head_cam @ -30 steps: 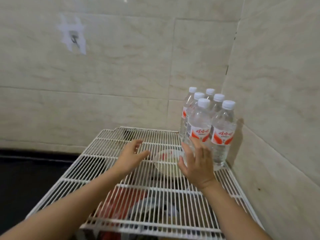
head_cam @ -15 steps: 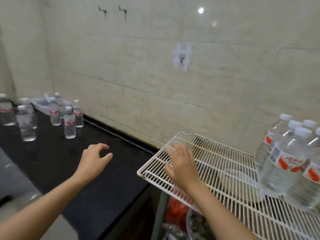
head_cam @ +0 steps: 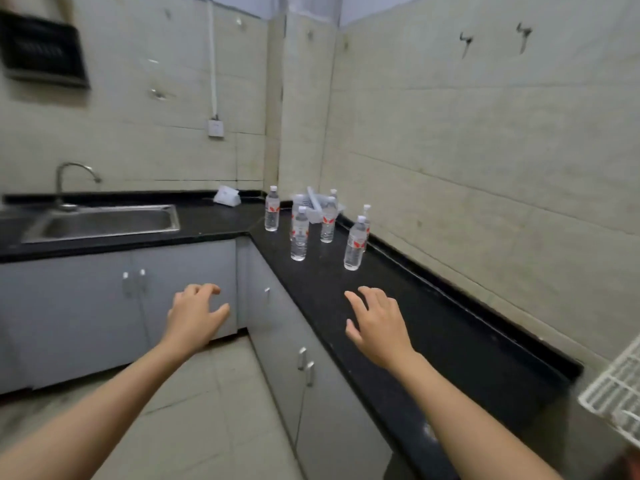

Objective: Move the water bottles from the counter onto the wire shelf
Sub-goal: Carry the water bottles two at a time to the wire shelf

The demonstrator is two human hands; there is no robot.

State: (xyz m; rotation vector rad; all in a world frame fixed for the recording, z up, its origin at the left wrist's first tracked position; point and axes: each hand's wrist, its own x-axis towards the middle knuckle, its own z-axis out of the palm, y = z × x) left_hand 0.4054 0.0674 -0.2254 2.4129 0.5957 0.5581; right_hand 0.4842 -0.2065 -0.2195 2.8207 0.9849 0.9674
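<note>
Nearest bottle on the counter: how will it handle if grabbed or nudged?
The nearest bottle stands tall and narrow on the glossy counter, so a high push likely tips it. It looks full: probably heavy for its size. Clear plastic may flex when squeezed.

Readable text: none that I can make out. Bottles (head_cam: pixel 299 233): red-and-white labels (head_cam: pixel 358 242), lettering too small and blurred.

A steel sink (head_cam: pixel 104 221) with a curved tap (head_cam: pixel 58 183) sits at the left above grey cabinet doors (head_cam: pixel 86 306). A white socket (head_cam: pixel 215 128) hangs on the beige tiled wall under a white cable duct (head_cam: pixel 212 64), a white packet (head_cam: pixel 227 196) lies near the corner, and two dark hooks (head_cam: pixel 465 43) mark the right-hand wall
</note>
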